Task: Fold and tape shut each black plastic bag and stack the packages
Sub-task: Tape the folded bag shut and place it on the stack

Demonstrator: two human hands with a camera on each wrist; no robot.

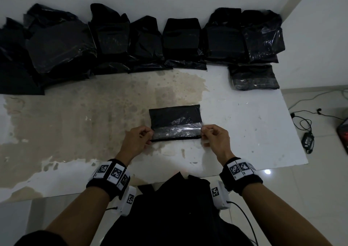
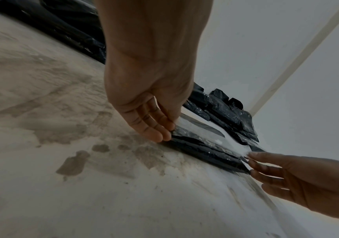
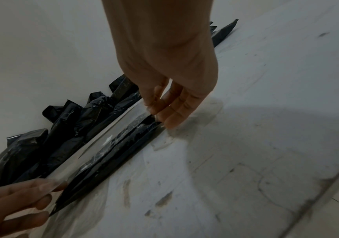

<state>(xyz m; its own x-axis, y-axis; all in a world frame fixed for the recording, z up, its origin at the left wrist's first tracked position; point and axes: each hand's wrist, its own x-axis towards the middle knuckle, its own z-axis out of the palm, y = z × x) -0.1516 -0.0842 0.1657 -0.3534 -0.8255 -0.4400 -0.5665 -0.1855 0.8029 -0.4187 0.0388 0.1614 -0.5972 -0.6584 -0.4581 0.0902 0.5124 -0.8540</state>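
Both hands stretch clear tape across the folded bag, mid-table.
Left hand (image 1: 136,140) and right hand (image 1: 214,137) each pinch one end of the tape strip (image 1: 177,132), its long axis running left to right over the black bag (image 1: 174,117) lying flat between them, equally near both. Whether the tape already sticks is hard to tell; stacked packages (image 1: 180,42) wait behind.

No words, brands or numbers can be read anywhere; the wristbands (image 1: 111,174) carry only black-and-white square marker patterns, not legible text.
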